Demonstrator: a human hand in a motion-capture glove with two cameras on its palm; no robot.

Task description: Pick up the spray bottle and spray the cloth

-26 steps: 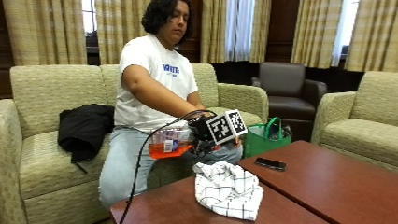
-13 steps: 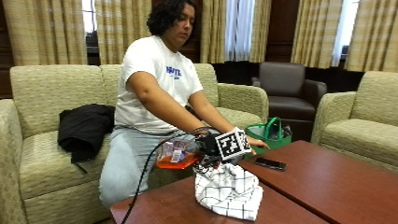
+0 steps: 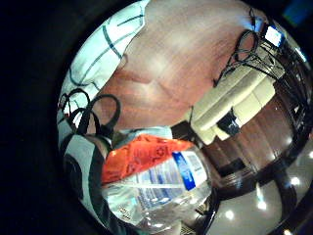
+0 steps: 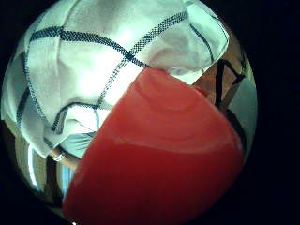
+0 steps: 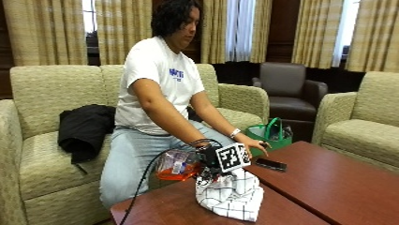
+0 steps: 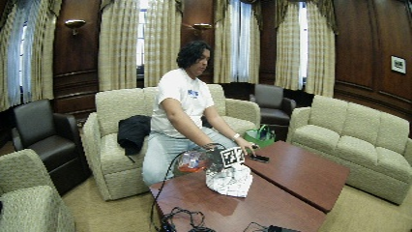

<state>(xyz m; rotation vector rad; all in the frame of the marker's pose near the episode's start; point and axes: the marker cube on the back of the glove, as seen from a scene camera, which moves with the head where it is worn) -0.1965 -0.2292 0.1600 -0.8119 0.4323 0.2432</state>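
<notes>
We held the clear plastic spray bottle with orange liquid [image 5: 177,165] in our black-gloved right hand [image 5: 209,161], the grip closed around it, just beside the white checked cloth [image 5: 231,197], probably to aim the spray there.

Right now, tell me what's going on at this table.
A person seated on the sofa holds a spray bottle in the gloved right hand, tipped on its side right next to a white checked cloth bunched on the wooden table. The bottle's orange part shows close to the cloth in the palm views. The bare left hand rests on the table near a black phone. No spray is visible.
</notes>
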